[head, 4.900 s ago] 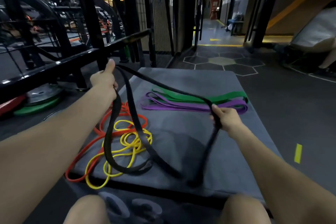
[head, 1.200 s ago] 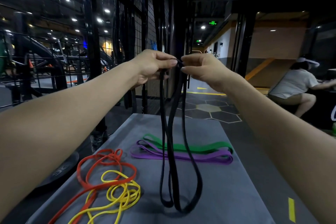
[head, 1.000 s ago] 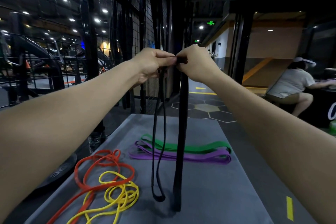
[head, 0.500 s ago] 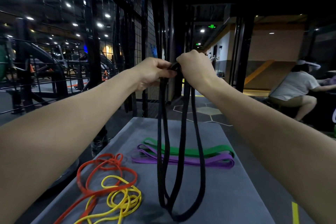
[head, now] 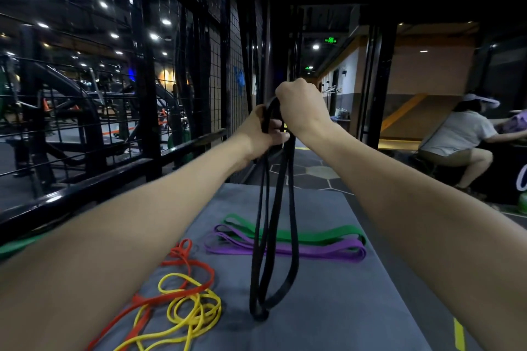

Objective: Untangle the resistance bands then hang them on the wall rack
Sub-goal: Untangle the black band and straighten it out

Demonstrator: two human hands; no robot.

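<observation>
A black resistance band [head: 273, 236] hangs in long folded loops above the grey mat [head: 342, 308], its lowest loop touching the mat. My left hand [head: 261, 134] grips the gathered top of the band. Just above it, my right hand [head: 299, 105] curls round the same bunch. On the mat lie a green band [head: 319, 234] and a purple band [head: 313, 249], each laid flat. An orange band [head: 188, 265] and a yellow band [head: 188, 313] lie tangled together at the front left. A black wire-mesh rack [head: 228, 65] stands behind my hands.
A black steel rail [head: 85, 188] runs along the left of the mat, with gym machines beyond it. A person [head: 462, 139] crouches at the right by a dark counter. Dark floor with a yellow mark [head: 459, 333] lies right of the mat.
My hands shifted from side by side at the band's top to stacked, the right above the left. The hanging loops swung and now reach the mat.
</observation>
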